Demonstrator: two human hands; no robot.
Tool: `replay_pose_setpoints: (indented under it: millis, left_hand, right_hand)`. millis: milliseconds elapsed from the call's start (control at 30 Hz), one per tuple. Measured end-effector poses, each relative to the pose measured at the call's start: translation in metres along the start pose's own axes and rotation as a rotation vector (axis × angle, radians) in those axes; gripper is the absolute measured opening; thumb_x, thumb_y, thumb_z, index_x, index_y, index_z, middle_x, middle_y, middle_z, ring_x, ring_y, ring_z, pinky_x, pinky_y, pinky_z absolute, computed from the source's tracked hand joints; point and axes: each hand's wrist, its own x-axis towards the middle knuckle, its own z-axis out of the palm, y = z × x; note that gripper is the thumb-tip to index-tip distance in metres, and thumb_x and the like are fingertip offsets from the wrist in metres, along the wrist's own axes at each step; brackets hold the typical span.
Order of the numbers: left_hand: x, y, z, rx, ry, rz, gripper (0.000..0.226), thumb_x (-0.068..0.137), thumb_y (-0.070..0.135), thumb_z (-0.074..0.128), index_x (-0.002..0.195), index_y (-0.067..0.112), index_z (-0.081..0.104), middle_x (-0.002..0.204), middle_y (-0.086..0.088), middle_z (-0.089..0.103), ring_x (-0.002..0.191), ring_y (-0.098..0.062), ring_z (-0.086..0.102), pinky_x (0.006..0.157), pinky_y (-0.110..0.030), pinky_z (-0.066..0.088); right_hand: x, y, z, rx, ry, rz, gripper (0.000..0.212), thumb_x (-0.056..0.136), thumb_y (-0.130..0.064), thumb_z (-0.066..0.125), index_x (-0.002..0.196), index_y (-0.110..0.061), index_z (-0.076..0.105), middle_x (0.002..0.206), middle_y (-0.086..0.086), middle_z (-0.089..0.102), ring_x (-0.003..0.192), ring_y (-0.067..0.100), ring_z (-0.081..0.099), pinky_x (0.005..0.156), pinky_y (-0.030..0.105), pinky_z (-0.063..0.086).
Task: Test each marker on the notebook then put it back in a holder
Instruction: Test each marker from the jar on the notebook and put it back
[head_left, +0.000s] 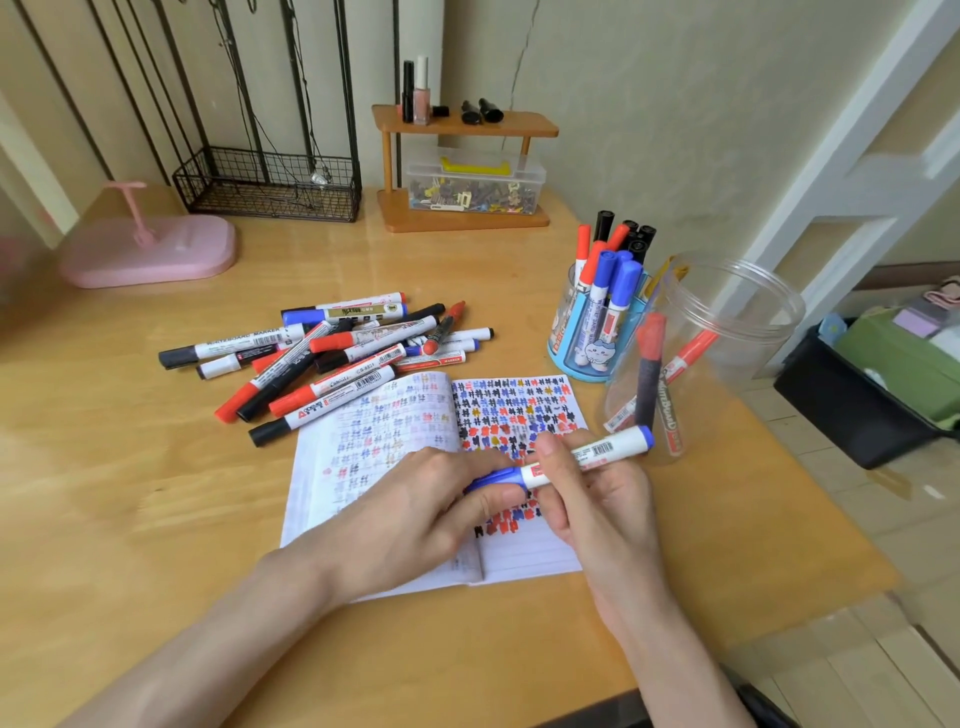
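Over the open notebook (395, 426), covered in red, blue and black scribbles, I hold a blue whiteboard marker (602, 451) level. My right hand (592, 499) grips its white barrel. My left hand (415, 509) holds the blue cap end between thumb and fingers. A heap of several loose red, blue and black markers (332, 353) lies on the desk behind the notebook. A blue pen holder (587, 343) at the right is packed with markers. Beside it a clear plastic jar (727, 332) holds a few markers.
A wooden shelf (462, 127) with small bottles and a clear box of clips stands at the back. A black wire basket (270, 187) and a pink tray (150, 254) sit at the back left. The desk's right edge runs just past the jar.
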Motion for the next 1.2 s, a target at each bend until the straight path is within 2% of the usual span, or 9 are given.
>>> replay_pose_setpoints:
  millis: [100,233,300,433,567,767,933,1067,1200]
  left_hand:
    - [0.000,0.002,-0.007,-0.139,-0.082,-0.033,0.029,0.109,0.036,0.050,0.096,0.016,0.067,0.068,-0.002,0.051,0.062,-0.011,0.040,0.059,-0.028,0.034]
    - [0.002,0.005,-0.015,-0.285,-0.150,-0.065,0.024,0.109,0.019,0.048,0.095,0.015,0.067,0.065,0.022,0.055,0.059,0.004,0.048,0.063,-0.009,0.036]
    - [0.001,0.003,-0.016,-0.311,-0.156,-0.075,0.024,0.109,0.022,0.049,0.095,0.015,0.068,0.067,0.018,0.055,0.060,0.001,0.047,0.063,-0.012,0.038]
    - [0.001,-0.006,-0.002,0.087,0.035,0.005,0.029,0.108,0.046,0.048,0.095,0.023,0.061,0.066,0.011,0.049,0.058,-0.013,0.043,0.056,-0.025,0.035]
    - [-0.002,-0.001,0.013,0.554,0.104,0.171,0.033,0.112,0.045,0.031,0.094,0.021,0.044,0.068,0.008,0.046,0.058,-0.024,0.047,0.052,-0.036,0.036]
    - [0.001,-0.006,0.003,0.130,-0.027,0.057,0.033,0.112,0.047,0.035,0.098,0.022,0.052,0.069,0.001,0.052,0.062,-0.019,0.048,0.061,-0.036,0.040]
    - [-0.002,-0.001,-0.005,-0.047,-0.101,0.027,0.026,0.111,0.034,0.043,0.100,0.018,0.060,0.073,0.006,0.054,0.066,-0.013,0.050,0.066,-0.024,0.041]
    - [-0.005,-0.018,-0.024,-0.320,-0.040,-0.107,0.028,0.108,0.022,0.045,0.098,0.003,0.063,0.085,0.014,0.065,0.084,0.004,0.062,0.081,-0.012,0.048]
    - [0.001,-0.030,-0.024,-0.108,0.069,-0.086,0.026,0.109,0.036,0.050,0.099,0.017,0.064,0.079,0.002,0.060,0.071,-0.019,0.053,0.067,-0.035,0.046]
  right_hand:
    - [-0.001,-0.002,0.001,0.007,-0.026,-0.015,0.037,0.099,-0.031,0.069,0.068,-0.017,0.057,0.054,0.000,0.041,0.050,0.012,0.037,0.049,0.020,0.033]
    - [-0.001,-0.004,0.002,0.010,-0.060,-0.009,0.029,0.097,-0.033,0.069,0.070,-0.024,0.063,0.054,0.001,0.047,0.057,0.020,0.047,0.057,0.026,0.041]
    - [-0.002,-0.004,0.003,-0.004,-0.057,0.005,0.028,0.094,-0.035,0.069,0.070,-0.024,0.063,0.056,0.003,0.047,0.060,0.026,0.047,0.059,0.031,0.041]
    - [0.000,-0.003,0.009,0.068,0.049,0.094,0.027,0.090,-0.036,0.079,0.070,-0.022,0.069,0.055,0.002,0.042,0.052,0.011,0.041,0.053,0.021,0.036]
    - [0.003,0.000,0.009,0.028,0.142,0.108,0.049,0.096,-0.032,0.072,0.074,0.008,0.057,0.049,0.004,0.039,0.044,0.011,0.034,0.044,0.019,0.029]
    - [0.000,-0.002,0.008,0.085,0.149,0.139,0.032,0.101,-0.018,0.064,0.077,0.001,0.057,0.046,0.005,0.038,0.039,0.008,0.034,0.040,0.016,0.028]
    - [-0.001,-0.006,0.009,0.093,0.094,0.104,0.029,0.093,-0.030,0.068,0.065,-0.023,0.062,0.049,0.000,0.040,0.047,0.012,0.037,0.051,0.023,0.033]
    - [0.010,-0.013,-0.029,0.219,0.267,0.072,0.032,0.097,-0.025,0.066,0.068,-0.021,0.054,0.055,-0.005,0.030,0.052,0.012,0.028,0.055,0.029,0.023]
    - [0.007,-0.012,-0.033,0.061,0.224,0.036,0.032,0.097,-0.029,0.069,0.069,-0.018,0.058,0.060,0.001,0.038,0.053,0.011,0.034,0.051,0.023,0.028]
